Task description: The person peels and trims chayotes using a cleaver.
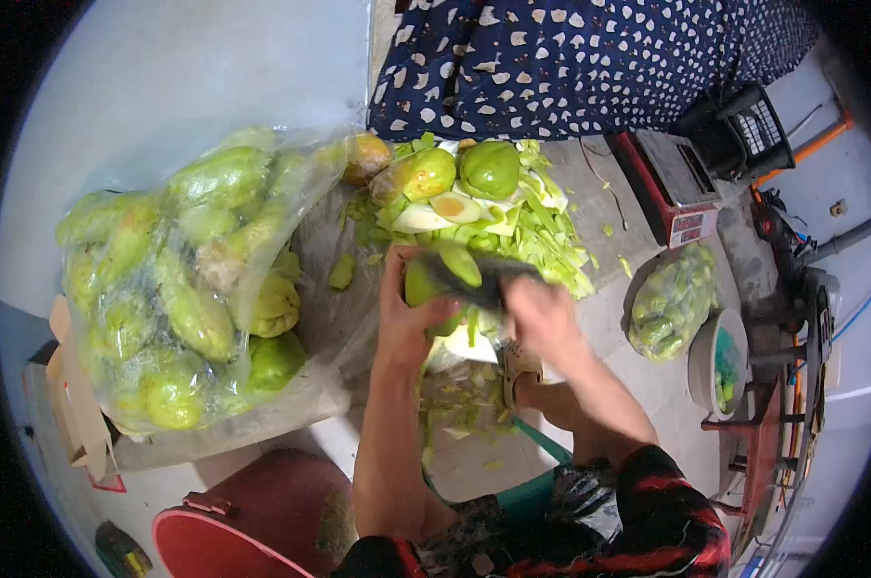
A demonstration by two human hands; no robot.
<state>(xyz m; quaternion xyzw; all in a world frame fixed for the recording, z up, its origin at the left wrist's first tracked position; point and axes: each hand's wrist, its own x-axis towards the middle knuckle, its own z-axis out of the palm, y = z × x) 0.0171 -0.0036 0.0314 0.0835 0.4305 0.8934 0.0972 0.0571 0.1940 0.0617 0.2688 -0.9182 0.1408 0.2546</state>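
Observation:
My left hand is wrapped around a green fruit, with the thumb lying across its near side. In my right hand is a knife with a broad dark blade, blurred by motion. Its blade is against or very close to the fruit's right side, where a pale green cut patch shows. Just beyond my hands are a whole green fruit, a yellowish fruit and a pale cut piece with a brownish centre. Green peelings are heaped around them.
A clear plastic bag full of green fruits stands at left. To the right are a red scale, a smaller filled bag and a white bucket. Below left is a red bin. Patterned dark cloth hangs behind.

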